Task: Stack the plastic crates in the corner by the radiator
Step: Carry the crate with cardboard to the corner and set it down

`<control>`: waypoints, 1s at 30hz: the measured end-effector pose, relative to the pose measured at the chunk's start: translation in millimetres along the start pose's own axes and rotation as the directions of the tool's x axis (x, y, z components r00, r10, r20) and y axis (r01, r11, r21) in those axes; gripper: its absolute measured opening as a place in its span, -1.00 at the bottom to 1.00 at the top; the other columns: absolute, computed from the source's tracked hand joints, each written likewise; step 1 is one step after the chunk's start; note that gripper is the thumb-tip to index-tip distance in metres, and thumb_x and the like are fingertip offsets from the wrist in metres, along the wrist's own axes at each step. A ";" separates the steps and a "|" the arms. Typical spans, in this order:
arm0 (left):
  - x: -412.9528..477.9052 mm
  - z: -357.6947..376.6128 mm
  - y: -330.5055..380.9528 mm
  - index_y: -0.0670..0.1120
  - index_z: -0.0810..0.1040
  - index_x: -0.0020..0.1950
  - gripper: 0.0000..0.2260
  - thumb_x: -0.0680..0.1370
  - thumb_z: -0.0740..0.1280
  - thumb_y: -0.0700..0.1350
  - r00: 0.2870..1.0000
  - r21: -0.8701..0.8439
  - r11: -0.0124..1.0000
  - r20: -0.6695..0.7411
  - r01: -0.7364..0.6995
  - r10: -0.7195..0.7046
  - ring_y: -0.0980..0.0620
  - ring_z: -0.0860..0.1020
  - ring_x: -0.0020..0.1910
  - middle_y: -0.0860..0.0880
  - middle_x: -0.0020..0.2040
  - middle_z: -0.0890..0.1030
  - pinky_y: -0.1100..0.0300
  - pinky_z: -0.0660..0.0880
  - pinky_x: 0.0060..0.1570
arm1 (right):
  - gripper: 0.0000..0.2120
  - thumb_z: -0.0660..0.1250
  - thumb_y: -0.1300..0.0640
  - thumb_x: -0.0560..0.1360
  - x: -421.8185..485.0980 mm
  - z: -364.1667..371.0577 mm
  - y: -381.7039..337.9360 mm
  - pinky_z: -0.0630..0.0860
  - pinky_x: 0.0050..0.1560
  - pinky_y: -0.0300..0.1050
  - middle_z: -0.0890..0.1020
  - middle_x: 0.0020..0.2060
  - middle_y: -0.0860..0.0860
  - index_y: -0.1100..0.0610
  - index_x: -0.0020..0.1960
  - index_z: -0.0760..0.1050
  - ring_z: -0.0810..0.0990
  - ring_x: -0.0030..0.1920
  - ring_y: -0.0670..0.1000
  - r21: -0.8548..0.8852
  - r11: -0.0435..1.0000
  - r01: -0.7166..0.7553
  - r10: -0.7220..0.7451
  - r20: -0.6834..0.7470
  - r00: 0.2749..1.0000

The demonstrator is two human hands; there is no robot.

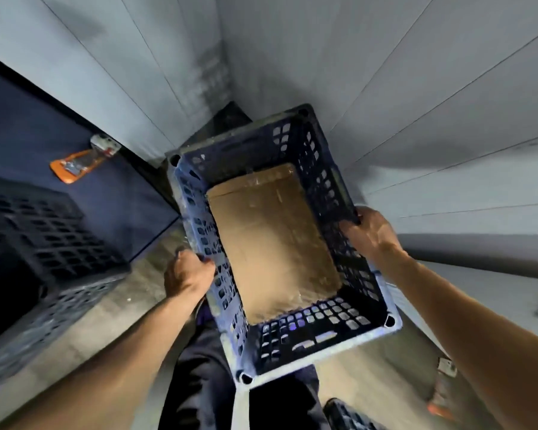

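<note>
Head view: a blue plastic crate lined with cardboard is held near the wall corner. Its long rims are gripped by the left hand and right hand. A dark crate is seen left.

This looks like a back-of-house storage or cold room, not a home. Pale insulated wall panels with long straight seams meet in a corner at twelve o'clock, grimy along the joint. Underfoot is a bare, wet-looking grey concrete floor. At nine o'clock stands a dark navy panel carrying an orange latch handle. Perforated plastic crates fill the space: a blue one lined with brown cardboard at centre, a dark one at eight o'clock.
</note>
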State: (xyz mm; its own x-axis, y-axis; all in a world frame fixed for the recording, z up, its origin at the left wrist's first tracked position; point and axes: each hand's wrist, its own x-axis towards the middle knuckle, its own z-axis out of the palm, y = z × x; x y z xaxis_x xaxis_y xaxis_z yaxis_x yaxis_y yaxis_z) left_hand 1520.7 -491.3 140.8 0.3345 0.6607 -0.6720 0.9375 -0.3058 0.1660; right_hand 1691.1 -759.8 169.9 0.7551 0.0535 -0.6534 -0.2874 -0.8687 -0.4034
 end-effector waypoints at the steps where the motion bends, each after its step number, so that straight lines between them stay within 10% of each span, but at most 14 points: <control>1: 5.9 9.7 0.7 -0.13 0.63 -0.11 -0.89 0.52 0.38 -0.11 1.000 -0.013 1.000 0.015 0.003 -0.003 -0.08 0.56 -0.26 -0.11 -0.21 0.63 0.23 0.40 -0.31 | -0.76 0.30 0.02 0.46 10.0 3.9 0.1 0.55 -0.10 -0.01 0.64 -0.09 0.12 0.12 0.05 0.55 0.59 -0.10 0.13 -0.040 0.999 0.010 -0.010 0.001 1.000; 16: 74.9 75.4 24.0 -0.15 0.52 -0.01 -0.82 0.55 0.34 -0.04 0.990 -0.076 0.995 0.132 0.068 -0.058 -0.04 0.50 -0.35 -0.09 -0.25 0.58 0.20 0.32 -0.43 | -0.64 0.29 -0.10 0.46 126.5 36.8 -1.2 0.59 -0.05 -0.01 0.64 -0.06 0.09 0.07 0.17 0.51 0.61 -0.14 0.10 -0.128 0.991 0.031 -0.026 0.037 0.999; 24: 81.6 128.0 40.3 -0.23 0.40 0.21 -0.50 0.50 0.41 0.11 0.935 -0.212 0.949 0.314 0.235 -0.161 -0.13 0.58 -0.09 -0.17 -0.03 0.57 0.11 0.47 -0.18 | -0.37 0.31 -0.03 0.55 150.2 67.4 33.8 0.30 0.37 -0.13 0.32 0.48 0.04 0.02 0.55 0.19 0.35 0.43 0.09 -0.166 0.979 0.119 -0.087 0.190 0.978; 30: 68.7 129.9 39.5 -0.21 0.32 0.42 -0.41 0.54 0.36 0.10 0.933 -0.145 0.972 0.337 0.182 -0.124 -0.19 0.49 0.26 -0.21 0.34 0.47 0.10 0.43 0.14 | -0.43 0.28 -0.06 0.39 111.8 119.5 72.1 0.52 0.19 0.02 0.53 0.19 0.11 0.03 0.38 0.37 0.54 0.14 0.13 -0.336 0.941 -0.038 0.165 0.359 0.919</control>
State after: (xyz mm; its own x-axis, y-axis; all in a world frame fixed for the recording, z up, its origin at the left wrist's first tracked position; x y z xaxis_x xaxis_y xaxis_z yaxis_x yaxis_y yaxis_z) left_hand 1568.2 -547.0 7.5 0.1632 0.4233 -0.8912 0.9866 -0.0773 0.1440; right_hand 1684.3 -757.6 -8.9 0.4346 0.0829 -0.8968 -0.1010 -0.9850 -0.1400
